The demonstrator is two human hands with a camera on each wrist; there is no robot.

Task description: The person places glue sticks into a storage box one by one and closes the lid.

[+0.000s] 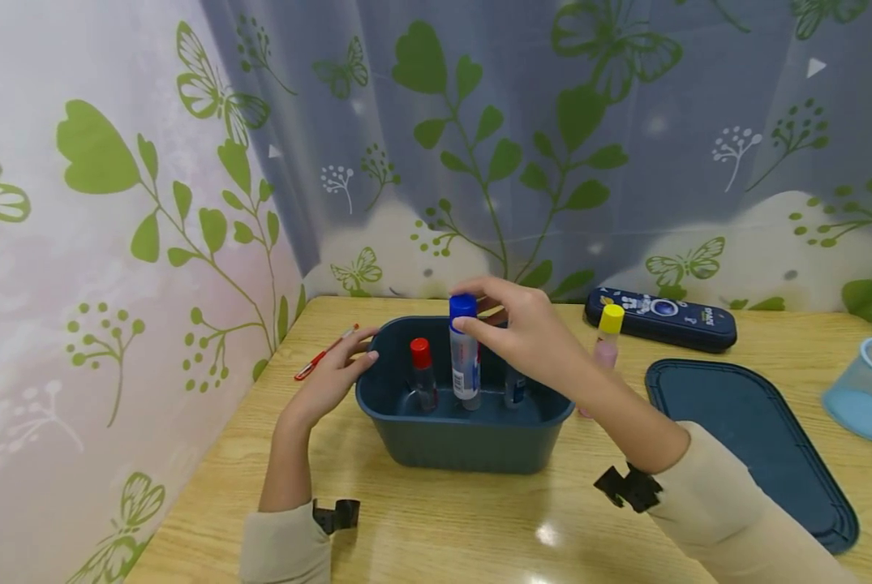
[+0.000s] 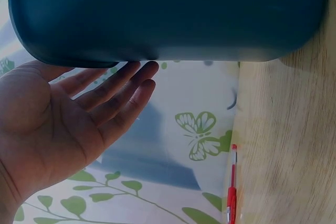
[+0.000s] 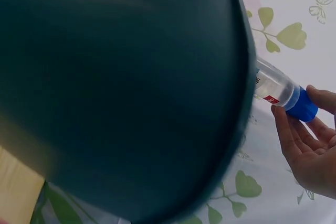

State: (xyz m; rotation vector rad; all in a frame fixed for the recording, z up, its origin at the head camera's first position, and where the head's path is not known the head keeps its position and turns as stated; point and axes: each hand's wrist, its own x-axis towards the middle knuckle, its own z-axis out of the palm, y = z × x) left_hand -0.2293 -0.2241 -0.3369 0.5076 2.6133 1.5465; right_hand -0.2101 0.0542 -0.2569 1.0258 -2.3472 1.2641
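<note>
My right hand (image 1: 519, 324) pinches the blue cap of a clear glue stick (image 1: 466, 365) between thumb and fingers. The stick hangs upright over the dark teal bin (image 1: 472, 446); its label and barcode show. In the right wrist view, the bin's wall hides the stick's lower part. Inside the bin stands a red-capped glue stick (image 1: 423, 377). Another clear stick (image 1: 514, 388) is at the right, its top hidden behind my hand. My left hand (image 1: 329, 377) touches the bin's left end, thumb at the rim and fairly straight fingers against the outer wall.
A red pen (image 1: 326, 352) lies left of the bin. To the right stands a pink glue stick (image 1: 607, 350) with a yellow cap, partly behind my forearm. Farther right are a dark pencil case (image 1: 660, 319), a flat teal lid (image 1: 749, 438) and a clear blue container (image 1: 869, 393).
</note>
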